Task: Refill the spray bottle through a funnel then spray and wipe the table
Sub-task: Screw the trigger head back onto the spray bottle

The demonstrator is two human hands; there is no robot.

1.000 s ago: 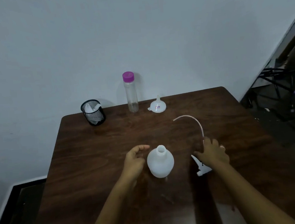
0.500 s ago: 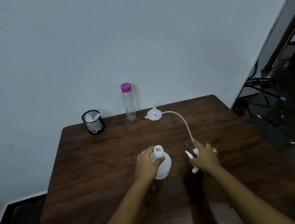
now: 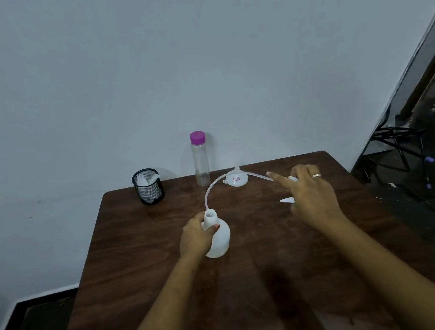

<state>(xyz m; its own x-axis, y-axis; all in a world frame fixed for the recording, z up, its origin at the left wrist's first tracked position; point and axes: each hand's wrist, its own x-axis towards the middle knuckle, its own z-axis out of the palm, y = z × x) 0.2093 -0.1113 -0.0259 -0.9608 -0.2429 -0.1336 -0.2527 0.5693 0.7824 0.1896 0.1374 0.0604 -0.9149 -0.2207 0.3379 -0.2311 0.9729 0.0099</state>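
A white spray bottle body [image 3: 220, 239] stands uncapped on the brown table [image 3: 273, 278], and my left hand [image 3: 195, 239] grips it at the neck. My right hand [image 3: 309, 196] holds the white spray head [image 3: 288, 200] above the table, forefinger stretched out. The head's long thin dip tube [image 3: 210, 189] arcs left, its end just beside the bottle's mouth. A white funnel [image 3: 236, 177] lies mouth-down at the table's back. A clear water bottle with a purple cap [image 3: 200, 158] stands by the wall.
A black mesh cup [image 3: 148, 188] with white cloth or tissue in it stands at the back left. The table's right edge drops to a dark floor with a black metal frame [image 3: 404, 146]. A plain wall rises behind the table.
My left hand closed on the bottle's neck. My right hand lifted the spray head off the table and carried it back right, swinging the tube's end over towards the bottle mouth.
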